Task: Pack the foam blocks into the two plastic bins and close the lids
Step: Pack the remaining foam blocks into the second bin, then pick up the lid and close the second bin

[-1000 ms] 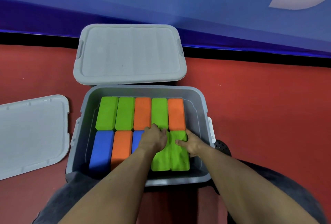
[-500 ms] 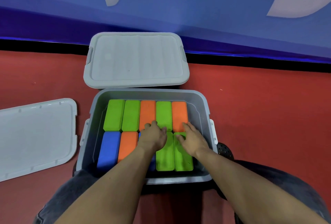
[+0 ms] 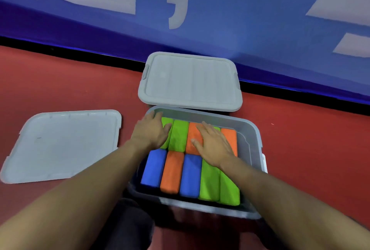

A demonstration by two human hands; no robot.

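Observation:
An open grey plastic bin (image 3: 252, 135) sits in front of me, filled with two rows of green, orange and blue foam blocks (image 3: 172, 171). My left hand (image 3: 151, 130) lies flat over the far-left green block, fingers reaching the bin's back left corner. My right hand (image 3: 213, 144) rests flat, fingers spread, on the far row's orange and green blocks. A second grey bin (image 3: 190, 81) stands behind with its lid on. A loose grey lid (image 3: 64, 143) lies on the floor to the left.
The floor is red (image 3: 312, 149). A blue banner with white shapes (image 3: 220, 19) runs along the back behind the bins. My dark-clothed knees are at the bottom, close against the open bin.
Both hands have moved from the near-row blocks forward to the far row; the left one went toward the back left corner. The camera view has shifted and tilted.

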